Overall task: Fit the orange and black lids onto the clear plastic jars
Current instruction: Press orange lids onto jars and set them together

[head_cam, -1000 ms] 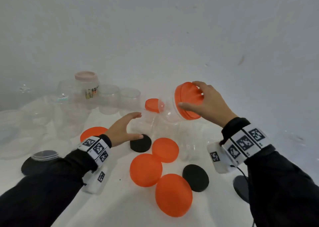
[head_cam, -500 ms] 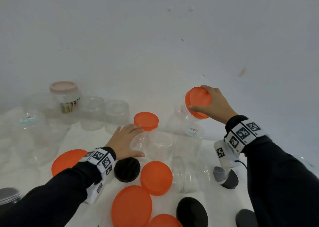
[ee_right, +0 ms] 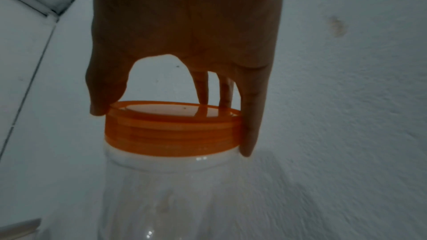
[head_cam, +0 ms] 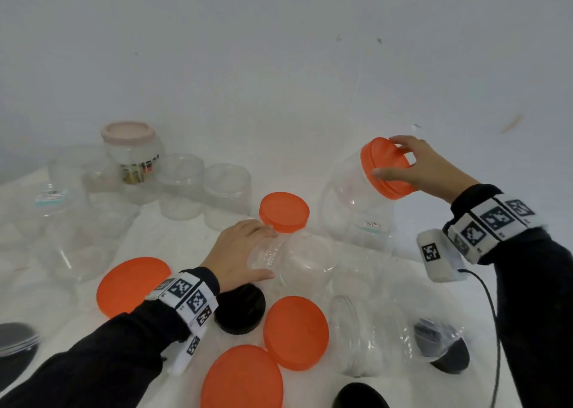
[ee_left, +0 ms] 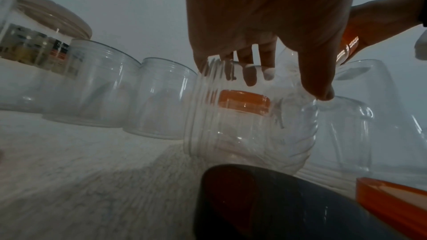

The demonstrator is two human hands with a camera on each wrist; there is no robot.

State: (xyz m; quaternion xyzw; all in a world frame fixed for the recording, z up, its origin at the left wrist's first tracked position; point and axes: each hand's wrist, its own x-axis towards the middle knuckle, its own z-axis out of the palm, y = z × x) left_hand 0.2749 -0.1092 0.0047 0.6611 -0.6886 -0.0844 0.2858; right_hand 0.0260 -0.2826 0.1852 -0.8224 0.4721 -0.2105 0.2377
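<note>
Jars crowd our left hand [head_cam: 240, 252], wrapped round a clear jar [head_cam: 269, 254], while our raised right hand [head_cam: 424, 168] grips an orange lid [head_cam: 386, 167].

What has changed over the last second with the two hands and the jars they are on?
The left hand, open and reaching a second ago, has closed round the small clear jar with the orange cap. The right hand has carried the big jar further right by its orange lid, tilted, and keeps its grip. The loose lids lie as before, though the camera shifted.
</note>
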